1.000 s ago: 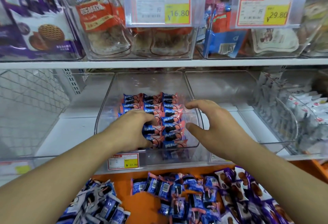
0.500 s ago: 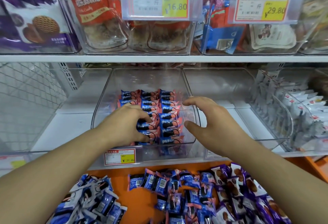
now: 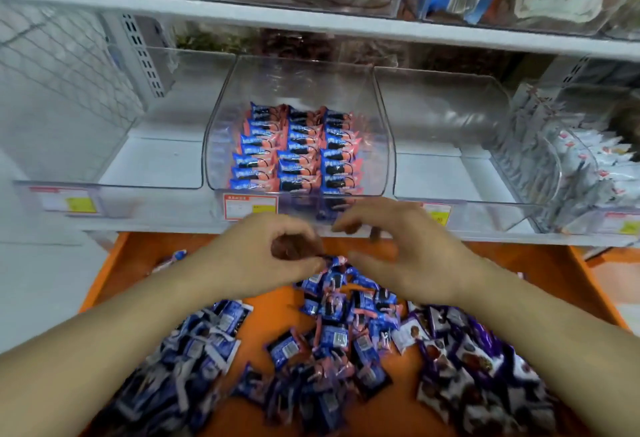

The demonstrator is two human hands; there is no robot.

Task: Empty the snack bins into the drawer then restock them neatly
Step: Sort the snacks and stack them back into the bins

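Hands (image 3: 277,256) now down over drawer (image 3: 554,270)

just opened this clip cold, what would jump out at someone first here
The clear middle bin on the shelf holds three neat rows of blue-and-pink snack packs. Below it, the orange drawer is heaped with loose packs. Both hands meet above that pile, the left hand pinching one pack, the right hand beside it.

White shelf (image 3: 166,166) with clear bins (image 3: 388,146); orange drawer (image 3: 554,274) of snack packets (image 3: 332,339).
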